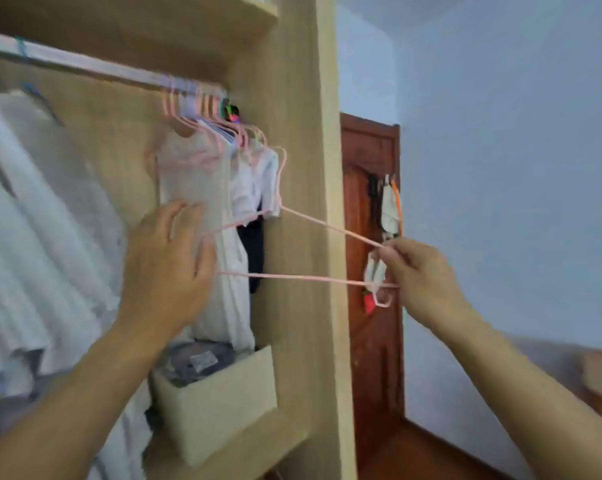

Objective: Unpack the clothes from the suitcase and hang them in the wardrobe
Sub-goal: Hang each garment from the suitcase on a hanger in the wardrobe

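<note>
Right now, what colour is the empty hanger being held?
Pale pink hanger, clearest in the head view.

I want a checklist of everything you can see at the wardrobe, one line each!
Surface: wardrobe of pale wood, with a rail under a shelf.
Job's things: empty pink hanger held off the rail; the suitcase is not in view.
Clutter: white clothes on pink hangers at the rail's right end, more pale clothes on the left, beige box with dark items below.
Grippers: right hand pinches the hanger's right end; left hand open at its left end, contact unclear.
Cables: nothing seen.
Surroundings: brown door with small items hanging on it, blue wall.
</note>
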A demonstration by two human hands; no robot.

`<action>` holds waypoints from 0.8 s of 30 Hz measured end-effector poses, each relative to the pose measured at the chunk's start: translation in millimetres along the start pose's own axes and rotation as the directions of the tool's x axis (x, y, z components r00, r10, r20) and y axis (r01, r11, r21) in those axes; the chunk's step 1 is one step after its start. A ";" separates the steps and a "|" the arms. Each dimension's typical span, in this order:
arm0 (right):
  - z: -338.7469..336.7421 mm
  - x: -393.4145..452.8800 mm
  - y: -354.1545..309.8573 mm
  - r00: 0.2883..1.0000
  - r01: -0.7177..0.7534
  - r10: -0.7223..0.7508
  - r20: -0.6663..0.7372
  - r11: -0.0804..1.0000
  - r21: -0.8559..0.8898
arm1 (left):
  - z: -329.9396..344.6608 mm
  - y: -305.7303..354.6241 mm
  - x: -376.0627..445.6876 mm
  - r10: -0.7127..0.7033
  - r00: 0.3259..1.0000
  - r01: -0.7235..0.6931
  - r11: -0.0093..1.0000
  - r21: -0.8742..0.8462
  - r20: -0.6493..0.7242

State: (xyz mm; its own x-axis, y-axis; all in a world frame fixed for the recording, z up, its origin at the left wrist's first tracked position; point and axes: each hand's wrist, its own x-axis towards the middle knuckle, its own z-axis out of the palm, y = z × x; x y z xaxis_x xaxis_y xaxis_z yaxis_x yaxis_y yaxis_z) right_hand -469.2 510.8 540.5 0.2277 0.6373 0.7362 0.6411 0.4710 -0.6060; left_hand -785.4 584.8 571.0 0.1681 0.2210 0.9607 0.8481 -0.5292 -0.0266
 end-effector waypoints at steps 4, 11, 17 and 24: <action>-146.8 -171.5 124.8 0.928 -0.360 0.355 0.115 0.933 0.024 | 75.0 93.2 -112.0 -0.060 0.859 0.123 0.988 -0.091 0.509; -394.9 -440.4 236.6 0.532 -0.837 0.846 0.030 0.531 -0.131 | 127.9 383.5 -327.7 0.203 0.114 0.785 0.581 -0.214 0.972; -502.5 -564.5 271.3 0.088 -0.956 0.976 0.199 0.139 -0.259 | 127.7 596.6 -433.6 0.515 -0.212 0.855 0.509 -0.097 0.830; -540.4 -628.1 349.2 -0.134 -0.985 0.990 -0.044 -0.129 0.112 | 183.3 733.9 -532.7 0.619 -0.357 0.670 0.691 -0.270 0.700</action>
State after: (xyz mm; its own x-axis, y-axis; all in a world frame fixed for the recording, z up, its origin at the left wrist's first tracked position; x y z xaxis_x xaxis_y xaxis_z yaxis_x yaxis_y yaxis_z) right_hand 7.7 -54.6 29.3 0.6362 0.3540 -0.6855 -0.3890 -0.6201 -0.6813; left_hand -160.4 229.0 -11.0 0.8166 0.1667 -0.5526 0.5633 -0.4392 0.6999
